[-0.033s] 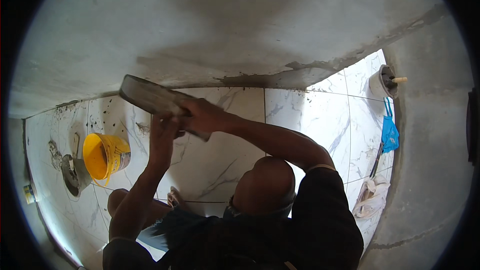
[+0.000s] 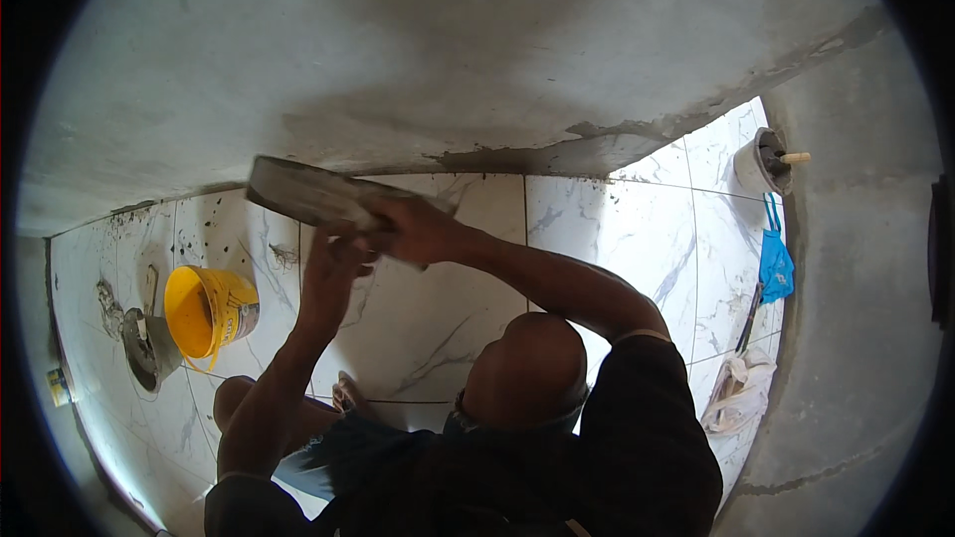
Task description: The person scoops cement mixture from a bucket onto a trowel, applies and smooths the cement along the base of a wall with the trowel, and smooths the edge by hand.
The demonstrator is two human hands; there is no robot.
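My right hand (image 2: pixel 413 229) is closed around a long grey rectangular plastering float (image 2: pixel 308 189), which is tilted and slightly blurred by motion. The float is raised in front of the lower grey wall (image 2: pixel 477 50), its far end pointing left. Just below the float's near edge is my left hand (image 2: pixel 336 259), with bent fingers close to my right hand. What those fingers hold, if anything, is hidden. Along the wall's foot runs a darker, damp-looking band of mortar (image 2: pixel 517 157).
On the marbled tile floor (image 2: pixel 418 328), a yellow bucket (image 2: pixel 234 308) and a grey mortar pan (image 2: pixel 149 368) stand at left. At right are a grey bucket (image 2: pixel 761 164) with a wooden handle in it, a blue bag (image 2: pixel 776 264) and a whitish plastic bag (image 2: pixel 741 393). My knees are below.
The float has shifted slightly right and down, with its angle a little flatter. My right hand has moved with it, and my left hand has shifted slightly right, its fingers a little looser.
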